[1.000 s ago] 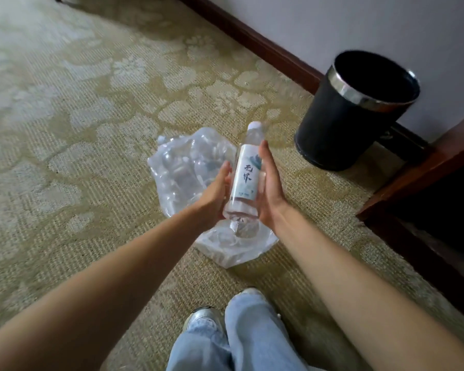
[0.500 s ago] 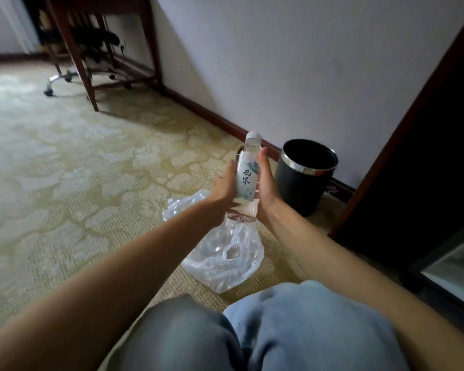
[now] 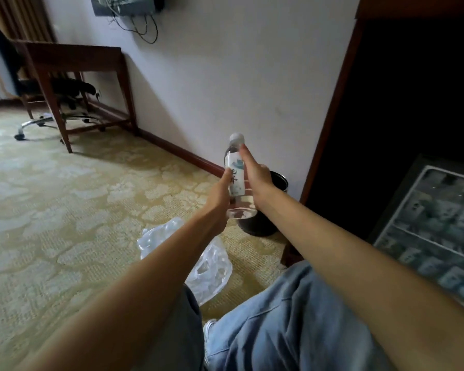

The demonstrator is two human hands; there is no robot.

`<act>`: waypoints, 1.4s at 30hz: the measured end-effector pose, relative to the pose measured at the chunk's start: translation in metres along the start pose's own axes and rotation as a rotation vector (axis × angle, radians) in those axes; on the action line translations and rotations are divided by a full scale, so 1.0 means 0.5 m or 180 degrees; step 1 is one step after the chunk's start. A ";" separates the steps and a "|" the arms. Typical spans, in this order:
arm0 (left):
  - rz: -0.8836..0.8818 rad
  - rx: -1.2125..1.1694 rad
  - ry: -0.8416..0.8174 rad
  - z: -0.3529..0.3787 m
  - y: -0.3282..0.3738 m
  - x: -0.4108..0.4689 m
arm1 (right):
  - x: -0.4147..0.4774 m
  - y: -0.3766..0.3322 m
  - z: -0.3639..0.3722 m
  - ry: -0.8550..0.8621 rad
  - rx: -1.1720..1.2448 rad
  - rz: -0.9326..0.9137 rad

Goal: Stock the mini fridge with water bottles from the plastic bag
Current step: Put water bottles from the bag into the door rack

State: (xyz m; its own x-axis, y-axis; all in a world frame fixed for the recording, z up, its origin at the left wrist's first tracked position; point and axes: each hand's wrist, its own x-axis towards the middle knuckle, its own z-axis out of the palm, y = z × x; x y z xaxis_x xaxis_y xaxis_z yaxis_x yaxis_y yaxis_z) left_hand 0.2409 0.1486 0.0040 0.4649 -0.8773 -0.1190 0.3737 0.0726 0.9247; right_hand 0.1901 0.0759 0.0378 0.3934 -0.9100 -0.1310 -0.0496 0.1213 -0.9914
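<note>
Clear plastic water bottle (image 3: pixel 236 183) is held upright in the air between both hands, out in front of the knees, above and beyond the plastic bag (image 3: pixel 212 271), which lies crumpled on the patterned carpet (image 3: pixel 78 210).

Left hand (image 3: pixel 218 195): clamped on the bottle's lower left side, thumb (image 3: pixel 227 175) pressed on the label edge, fingers curled behind, out of view.

Right hand (image 3: pixel 259 178): wrapped round the right side, thumb (image 3: pixel 246 157) laid up along the shoulder toward the white cap (image 3: pixel 237 136).

Judged reason for the two-sided hold: the bottle is kept vertical and steady while carried from bag to fridge.

A black bin (image 3: pixel 260 227) stands just behind the bottle, against the wall. To the right, a dark wooden cabinet recess (image 3: pixel 399 103) is seen, and a glossy reflective panel (image 3: pixel 434 228) at lower right; this is possibly the mini fridge door, not confirmed.

Label (image 3: pixel 237 170): white, with a blue-grey motif near the top and dark brush-style characters below, partly covered by the left thumb. Characters cannot be read; no brand is identified.
</note>
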 end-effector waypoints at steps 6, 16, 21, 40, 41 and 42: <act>-0.0076 0.0611 0.0070 0.015 -0.016 0.028 | 0.033 0.038 -0.011 0.0232 -0.0114 0.0396; -0.0404 0.0083 0.0026 0.203 -0.103 0.079 | 0.042 0.031 -0.231 0.0149 -0.0186 0.0467; -0.0772 0.0745 -0.0848 0.319 -0.211 0.050 | -0.015 0.084 -0.440 0.0631 -0.0278 0.0824; -0.0401 0.1541 -0.2203 0.748 -0.401 -0.117 | -0.243 0.088 -0.898 0.2056 0.0629 0.0707; -0.0392 0.1545 -0.2240 0.757 -0.417 -0.120 | -0.248 0.094 -0.911 0.2078 0.0556 0.0743; -0.0365 0.1585 -0.2287 0.769 -0.431 -0.124 | -0.253 0.099 -0.925 0.2115 0.0504 0.0782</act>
State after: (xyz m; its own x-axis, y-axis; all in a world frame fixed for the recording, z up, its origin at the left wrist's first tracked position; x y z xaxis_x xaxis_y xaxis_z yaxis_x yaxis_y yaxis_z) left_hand -0.1771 0.0048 -0.0490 -0.2337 -0.9649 -0.1196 -0.0841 -0.1025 0.9912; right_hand -0.2870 0.0138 0.0039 -0.2554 -0.8916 -0.3739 0.0885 0.3635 -0.9274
